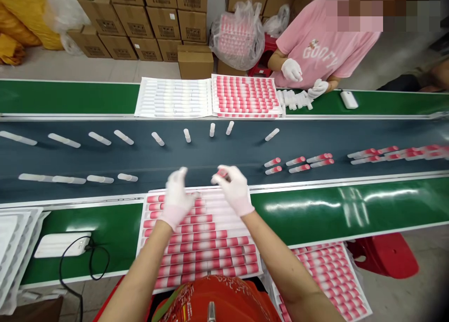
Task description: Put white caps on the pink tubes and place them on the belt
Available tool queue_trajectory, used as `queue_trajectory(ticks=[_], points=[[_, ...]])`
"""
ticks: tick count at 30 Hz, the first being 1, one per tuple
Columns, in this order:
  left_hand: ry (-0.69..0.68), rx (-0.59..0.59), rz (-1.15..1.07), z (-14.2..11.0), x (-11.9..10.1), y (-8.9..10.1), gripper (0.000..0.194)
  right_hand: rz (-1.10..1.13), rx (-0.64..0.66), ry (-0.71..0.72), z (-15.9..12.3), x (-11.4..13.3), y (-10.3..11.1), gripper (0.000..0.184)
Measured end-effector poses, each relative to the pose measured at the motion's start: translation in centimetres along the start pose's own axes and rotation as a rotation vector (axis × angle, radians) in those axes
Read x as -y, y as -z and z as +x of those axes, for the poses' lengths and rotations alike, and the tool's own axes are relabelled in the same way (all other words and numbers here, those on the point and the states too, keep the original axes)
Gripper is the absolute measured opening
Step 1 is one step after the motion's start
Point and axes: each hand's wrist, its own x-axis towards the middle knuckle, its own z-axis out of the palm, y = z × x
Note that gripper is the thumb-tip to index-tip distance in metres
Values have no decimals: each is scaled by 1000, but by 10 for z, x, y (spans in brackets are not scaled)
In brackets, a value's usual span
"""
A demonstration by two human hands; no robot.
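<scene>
Both my hands wear white gloves and hover over the far end of a white tray [151, 228] filled with rows of pink-and-white tubes [206, 256]. My right hand [233, 187] pinches one pink-capped tube [221, 173] at the conveyor's near edge. My left hand [177, 196] is blurred, its fingers spread and pointing toward the belt, nothing visible in it.
The dark conveyor belt [210, 156] carries white tubes [122, 136] at left and pink-capped tubes [298, 163] at right. Across it, a person in pink with gloved hands [293, 69] works beside more trays [245, 95]. A second tray [329, 275] lies lower right; a white device with cable [61, 244] lies left.
</scene>
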Motion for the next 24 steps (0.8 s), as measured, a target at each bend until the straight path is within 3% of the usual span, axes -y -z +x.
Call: queue_trajectory(ticks=[2,4,6,9,12,14,16,19,22,24], points=[[22,-351,235,17,32,42,74,-78,-177,-74,39,-38,4,29],[153,-602,308,31,68,80,78,-174,-181,-152,73,-72,7,31],[269,-677,292,43,99,105,76,-229,-143,-206,93,-97,9,29],[346,-591,242,56,125,114,63,-261,-125,-266,94,-114,16,47],[392,-461,142,65,131,103,43,-361,-148,-250,59,-113,24,74],[434,-456,71,72,132,95,39,-433,-67,-124,18,-105,22,60],[457,-497,34,78,134,89,44,-502,159,46,-30,-96,11,41],[475,-546,0,83,139,85,42,-668,478,163,-95,-88,-17,36],[482,-566,-41,76,134,82,21,-683,525,157,-128,-89,-37,36],[420,-519,-63,61,116,78,11,-572,500,131,-133,-90,-40,27]])
